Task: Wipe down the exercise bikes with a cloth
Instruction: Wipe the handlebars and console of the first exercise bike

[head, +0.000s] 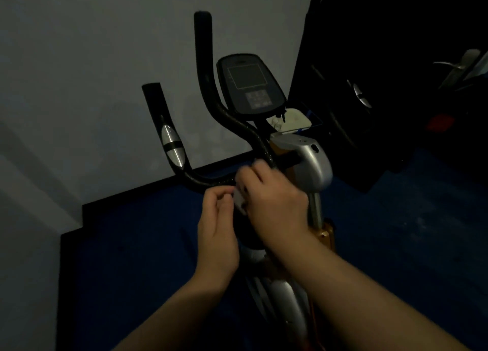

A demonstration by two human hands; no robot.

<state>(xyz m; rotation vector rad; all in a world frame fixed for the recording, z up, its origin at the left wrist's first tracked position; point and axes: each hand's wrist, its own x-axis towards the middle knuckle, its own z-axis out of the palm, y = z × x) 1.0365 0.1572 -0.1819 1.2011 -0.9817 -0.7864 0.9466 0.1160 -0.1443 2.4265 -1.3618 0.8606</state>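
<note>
Pale wall [79, 73] fills the left, black skirting [126, 192] along its base, blue floor [396, 232] below, dark cabinet [369, 60] looming right.

From my feed the room is very dim. A plain pale wall [92, 73] fills the left and upper part of the view, with a black skirting board [126, 192] running along its foot in steps. The floor [396, 232] is dark blue. On the right stands a tall black shape [396, 33], too dark for me to identify, with a small red patch [440, 122] near its base.
</note>
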